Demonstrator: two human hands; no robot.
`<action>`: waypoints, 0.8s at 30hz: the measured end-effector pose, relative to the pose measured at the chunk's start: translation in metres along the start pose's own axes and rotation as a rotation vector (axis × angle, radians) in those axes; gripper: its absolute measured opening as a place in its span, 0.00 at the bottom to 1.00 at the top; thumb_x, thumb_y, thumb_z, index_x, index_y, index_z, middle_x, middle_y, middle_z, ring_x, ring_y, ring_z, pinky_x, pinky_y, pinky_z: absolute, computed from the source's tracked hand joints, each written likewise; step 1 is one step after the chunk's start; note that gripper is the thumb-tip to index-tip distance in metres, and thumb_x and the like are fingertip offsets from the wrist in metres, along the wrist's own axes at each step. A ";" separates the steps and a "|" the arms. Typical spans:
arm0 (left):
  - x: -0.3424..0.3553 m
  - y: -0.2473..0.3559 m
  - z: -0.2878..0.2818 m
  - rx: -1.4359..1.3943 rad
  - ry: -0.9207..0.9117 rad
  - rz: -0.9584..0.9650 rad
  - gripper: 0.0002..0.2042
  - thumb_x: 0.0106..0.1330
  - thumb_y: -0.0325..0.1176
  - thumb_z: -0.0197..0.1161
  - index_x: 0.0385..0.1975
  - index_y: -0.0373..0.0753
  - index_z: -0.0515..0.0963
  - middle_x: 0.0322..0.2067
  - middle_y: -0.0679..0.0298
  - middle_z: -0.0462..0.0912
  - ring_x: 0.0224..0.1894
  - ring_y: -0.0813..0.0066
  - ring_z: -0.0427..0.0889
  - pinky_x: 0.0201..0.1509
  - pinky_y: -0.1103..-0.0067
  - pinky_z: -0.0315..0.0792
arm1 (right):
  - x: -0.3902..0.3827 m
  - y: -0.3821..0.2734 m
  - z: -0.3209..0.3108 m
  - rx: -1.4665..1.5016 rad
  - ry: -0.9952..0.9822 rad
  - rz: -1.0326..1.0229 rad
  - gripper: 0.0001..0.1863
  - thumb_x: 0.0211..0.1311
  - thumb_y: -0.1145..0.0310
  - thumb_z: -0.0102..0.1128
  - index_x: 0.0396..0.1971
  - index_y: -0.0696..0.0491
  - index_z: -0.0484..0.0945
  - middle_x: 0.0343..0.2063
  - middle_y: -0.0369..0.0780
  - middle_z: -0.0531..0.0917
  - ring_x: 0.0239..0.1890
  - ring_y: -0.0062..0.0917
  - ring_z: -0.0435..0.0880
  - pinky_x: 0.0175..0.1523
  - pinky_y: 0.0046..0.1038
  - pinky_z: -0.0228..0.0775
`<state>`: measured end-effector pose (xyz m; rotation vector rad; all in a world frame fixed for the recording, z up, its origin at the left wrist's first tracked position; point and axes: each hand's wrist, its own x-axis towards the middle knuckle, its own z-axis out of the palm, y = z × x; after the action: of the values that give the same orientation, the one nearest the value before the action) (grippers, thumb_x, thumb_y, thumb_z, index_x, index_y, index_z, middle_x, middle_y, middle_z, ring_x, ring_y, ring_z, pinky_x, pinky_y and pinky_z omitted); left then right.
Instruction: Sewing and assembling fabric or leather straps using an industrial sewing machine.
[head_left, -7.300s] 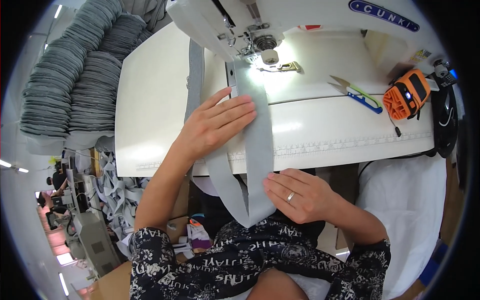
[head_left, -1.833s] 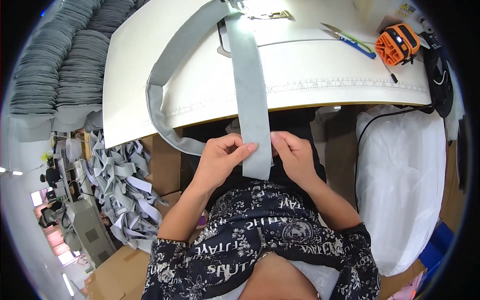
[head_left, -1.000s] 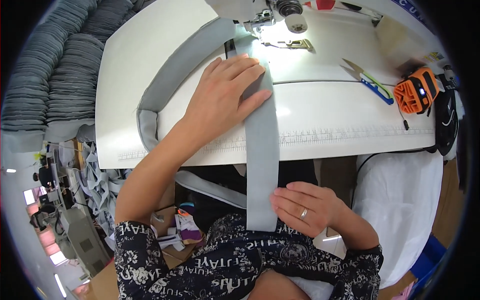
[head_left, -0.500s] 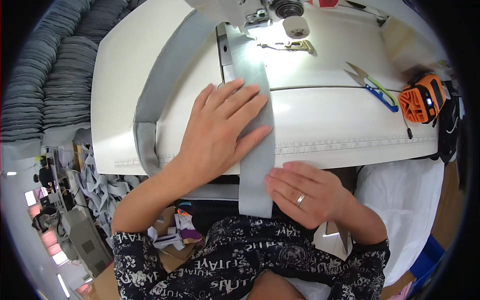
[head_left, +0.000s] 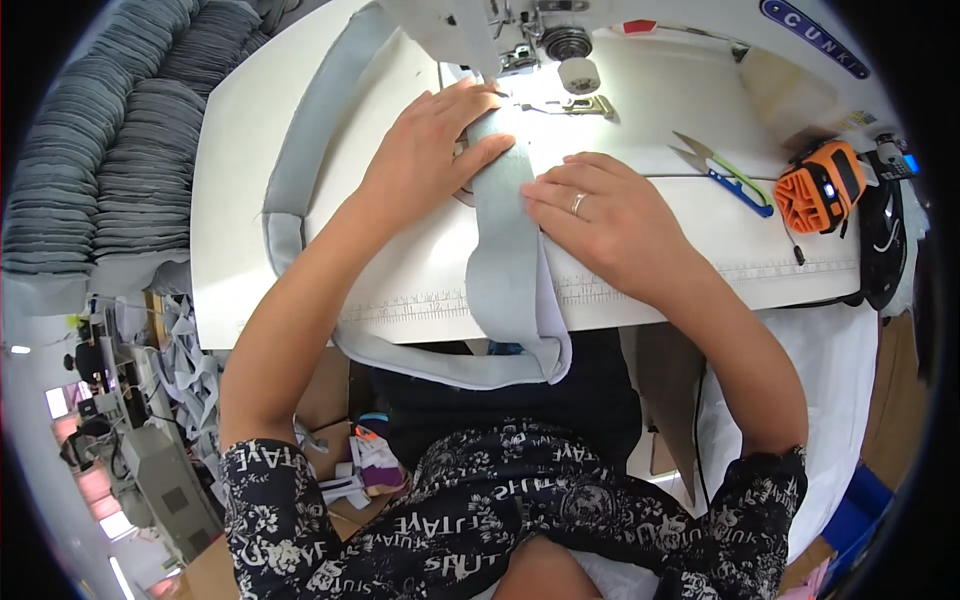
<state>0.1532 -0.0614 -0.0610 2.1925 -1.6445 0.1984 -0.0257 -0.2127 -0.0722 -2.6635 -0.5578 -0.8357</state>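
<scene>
A long grey-blue fabric strip point(head_left: 505, 230) runs from under the sewing machine head point(head_left: 520, 50) toward me. It hangs over the table's front edge and loops up along the left side. My left hand point(head_left: 425, 150) lies on the strip's left edge near the lit needle area, fingers stretched forward and thumb out across the cloth. Farther back along the right edge, my right hand point(head_left: 605, 220) has its fingers together with the tips at the cloth. Its thumb is hidden, and a ring shows on one finger. A white underside shows where the strip twists below that hand.
Snips point(head_left: 725, 172) with green and blue handles lie to the right, beside an orange and black device point(head_left: 822, 188). A measuring scale point(head_left: 700, 277) runs along the front of the white table point(head_left: 240, 180). Stacks of grey fabric pieces point(head_left: 150, 140) rise at the left.
Both hands have moved forward toward the needle, the right one up onto the table. The strip has advanced, and its near part now bends and twists over the table edge.
</scene>
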 end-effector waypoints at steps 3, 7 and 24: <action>-0.024 0.005 -0.011 -0.020 0.062 0.038 0.15 0.64 0.42 0.64 0.42 0.38 0.78 0.43 0.57 0.82 0.47 0.60 0.80 0.51 0.68 0.73 | -0.008 -0.014 -0.007 -0.102 0.070 0.126 0.11 0.48 0.74 0.62 0.34 0.58 0.81 0.35 0.38 0.85 0.40 0.31 0.83 0.50 0.33 0.76; -0.128 0.053 -0.050 0.110 -0.083 0.282 0.16 0.53 0.45 0.73 0.27 0.38 0.80 0.15 0.68 0.73 0.14 0.74 0.72 0.18 0.79 0.65 | -0.090 -0.100 -0.038 0.295 0.101 0.476 0.12 0.53 0.72 0.70 0.38 0.55 0.83 0.33 0.38 0.86 0.35 0.31 0.86 0.39 0.28 0.79; -0.267 0.166 -0.012 -1.065 0.138 -0.579 0.18 0.63 0.25 0.64 0.52 0.31 0.71 0.53 0.52 0.79 0.53 0.68 0.80 0.58 0.75 0.73 | -0.088 -0.187 0.013 1.202 -0.067 0.855 0.11 0.63 0.68 0.62 0.41 0.59 0.83 0.22 0.37 0.84 0.24 0.10 0.76 0.30 0.19 0.69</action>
<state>-0.0828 0.1419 -0.1042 1.6135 -0.6723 -0.5497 -0.1697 -0.0670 -0.1048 -1.5200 0.1182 -0.0511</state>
